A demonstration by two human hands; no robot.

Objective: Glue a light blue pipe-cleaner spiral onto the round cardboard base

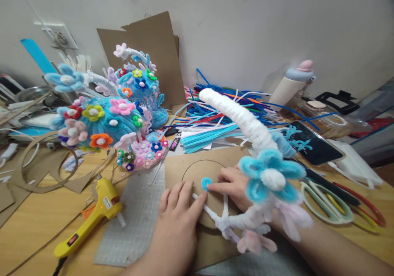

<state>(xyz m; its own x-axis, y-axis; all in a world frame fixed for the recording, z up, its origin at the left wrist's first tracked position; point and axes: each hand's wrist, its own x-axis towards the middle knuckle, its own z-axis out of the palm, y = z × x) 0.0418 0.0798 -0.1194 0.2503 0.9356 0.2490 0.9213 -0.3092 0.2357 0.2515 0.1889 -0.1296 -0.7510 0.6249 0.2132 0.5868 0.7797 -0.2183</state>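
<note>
My left hand lies on a sheet of brown cardboard with a drawn circle, fingers stretched and holding nothing. The index finger of my right hand touches a small blue coiled pipe-cleaner disc inside that circle. My right hand's other fingers rest on the cardboard, partly hidden. In front of my right arm is a white wrapped pipe-cleaner stem bearing a blue flower and pink petals. Its forked white ends reach in between my hands.
A yellow glue gun lies left on a grey cutting mat. Behind it stand flower-covered pipe-cleaner pieces. Loose pipe cleaners are piled at the back. Scissors, a phone and a bottle are at the right.
</note>
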